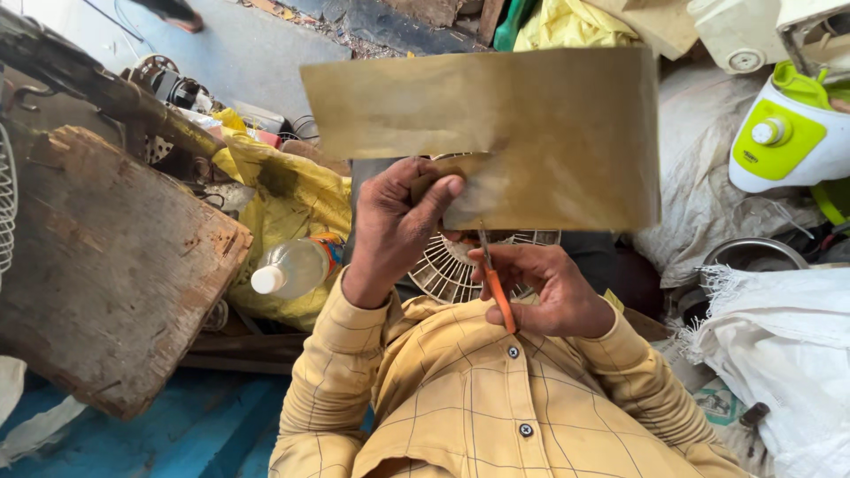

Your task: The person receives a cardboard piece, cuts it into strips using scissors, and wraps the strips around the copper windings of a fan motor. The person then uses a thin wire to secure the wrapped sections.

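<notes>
The left hand (398,221) pinches the lower edge of a brownish-gold sheet (496,133), thumb on top. Just below the sheet, the right hand (549,288) has its fingers closed around orange-handled scissors (494,279), blades at the sheet's bottom edge. A white fan grille (447,265) lies under the sheet

Cluttered repair workshop: fan grille (443,270), worn wooden board (106,265), green-white appliance (784,137), woven sacks (779,345), scattered parts on floor.

shirt: yellow, thin dark windowpane check | front: small dark buttons down placket | sleeves: long, cuffs at wrists; left hand (397,221), right hand (549,288) bare
</notes>
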